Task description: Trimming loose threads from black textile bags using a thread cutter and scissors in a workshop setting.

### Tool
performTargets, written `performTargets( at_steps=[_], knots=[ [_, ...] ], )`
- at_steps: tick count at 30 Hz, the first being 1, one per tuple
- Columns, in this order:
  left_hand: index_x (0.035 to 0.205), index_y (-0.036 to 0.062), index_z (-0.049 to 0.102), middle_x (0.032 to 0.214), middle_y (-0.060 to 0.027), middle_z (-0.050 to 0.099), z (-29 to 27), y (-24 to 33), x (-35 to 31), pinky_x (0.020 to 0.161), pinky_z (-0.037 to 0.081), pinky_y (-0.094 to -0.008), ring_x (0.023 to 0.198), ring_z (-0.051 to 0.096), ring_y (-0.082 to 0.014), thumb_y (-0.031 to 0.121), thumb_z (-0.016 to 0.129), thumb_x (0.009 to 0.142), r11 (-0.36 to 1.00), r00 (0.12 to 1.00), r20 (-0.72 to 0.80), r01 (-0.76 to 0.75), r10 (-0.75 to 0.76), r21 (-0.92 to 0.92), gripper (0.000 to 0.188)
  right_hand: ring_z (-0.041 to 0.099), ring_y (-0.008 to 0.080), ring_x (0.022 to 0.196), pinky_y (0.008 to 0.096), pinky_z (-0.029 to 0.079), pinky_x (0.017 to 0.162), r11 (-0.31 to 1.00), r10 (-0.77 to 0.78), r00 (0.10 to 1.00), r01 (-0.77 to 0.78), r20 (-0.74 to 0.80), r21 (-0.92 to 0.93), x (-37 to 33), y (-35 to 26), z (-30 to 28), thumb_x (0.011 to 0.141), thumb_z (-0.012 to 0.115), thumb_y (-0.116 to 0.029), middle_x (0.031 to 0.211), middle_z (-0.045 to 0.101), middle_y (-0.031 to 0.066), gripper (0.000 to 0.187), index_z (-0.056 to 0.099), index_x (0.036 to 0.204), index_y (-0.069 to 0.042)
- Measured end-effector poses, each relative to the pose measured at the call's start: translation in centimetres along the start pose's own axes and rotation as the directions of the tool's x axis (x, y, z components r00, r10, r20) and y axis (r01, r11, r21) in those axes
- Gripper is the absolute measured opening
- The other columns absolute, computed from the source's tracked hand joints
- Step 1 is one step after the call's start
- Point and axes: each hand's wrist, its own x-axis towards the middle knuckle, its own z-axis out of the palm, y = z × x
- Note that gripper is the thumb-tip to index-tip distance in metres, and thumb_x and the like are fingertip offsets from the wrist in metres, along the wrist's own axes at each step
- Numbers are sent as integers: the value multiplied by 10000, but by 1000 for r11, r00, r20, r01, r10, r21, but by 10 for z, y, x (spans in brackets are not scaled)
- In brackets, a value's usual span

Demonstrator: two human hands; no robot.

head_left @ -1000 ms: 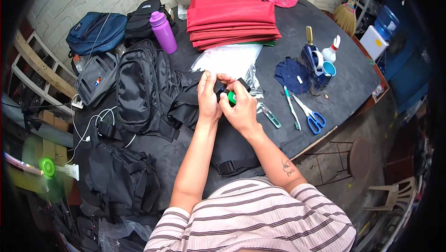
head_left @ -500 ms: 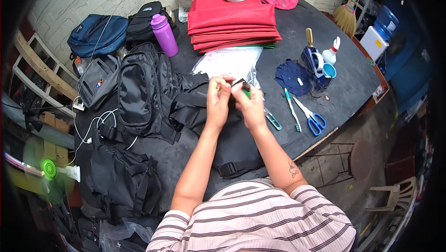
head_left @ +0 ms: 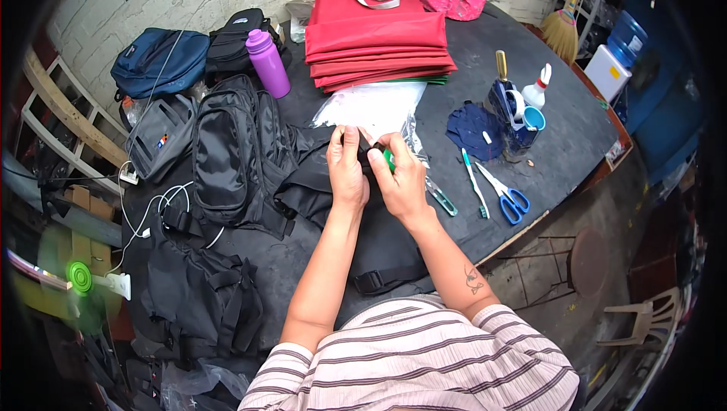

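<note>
Both my hands are raised over a black bag [head_left: 388, 238], whose strap with a black buckle [head_left: 369, 282] lies nearest my body. My left hand [head_left: 348, 172] is closed, thumb up, on a piece of black strap or fabric [head_left: 365, 146]. Close beside it, my right hand [head_left: 400, 184] pinches the same black piece, thumb and forefinger near my left fingertips. A small bright green object [head_left: 389, 159] shows between the right fingers; its kind is mostly hidden. Just beyond the hands lies a clear plastic bag with white contents [head_left: 375, 104].
To the right lie a green-handled cutter [head_left: 441, 197], a toothbrush [head_left: 477, 184], blue-handled scissors [head_left: 511, 197], a navy cloth [head_left: 473, 131] and a tape dispenser [head_left: 515, 112]. Folded red fabric [head_left: 379, 47] is stacked behind. Black backpacks [head_left: 227, 153] and a purple bottle [head_left: 269, 66] stand left.
My hands have shifted slightly left and turned, with the left thumb now upright. The right fingers have closed in on the black piece, and less of the green object shows.
</note>
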Motion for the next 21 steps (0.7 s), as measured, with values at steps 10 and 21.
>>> performTargets(
  at_steps=[10,21],
  knots=[
    [883,79,568,806,-46,624,0,2,-6,675,490,-258,727,585,-133,260,519,944,981,999,15,49,-47,-187,198,591,289,601,375,460,521,952,-201,978,181,-57,-246,-2,-3,9,696,644,-171,735,569,88,206,551,838,-54],
    [865,82,559,802,-44,617,0,1,-3,689,499,-279,746,591,-142,236,511,948,976,999,18,47,-45,-214,181,610,328,622,386,472,538,975,-132,988,114,-81,-191,0,-6,9,716,661,-159,726,608,115,194,543,818,-44]
  ],
)
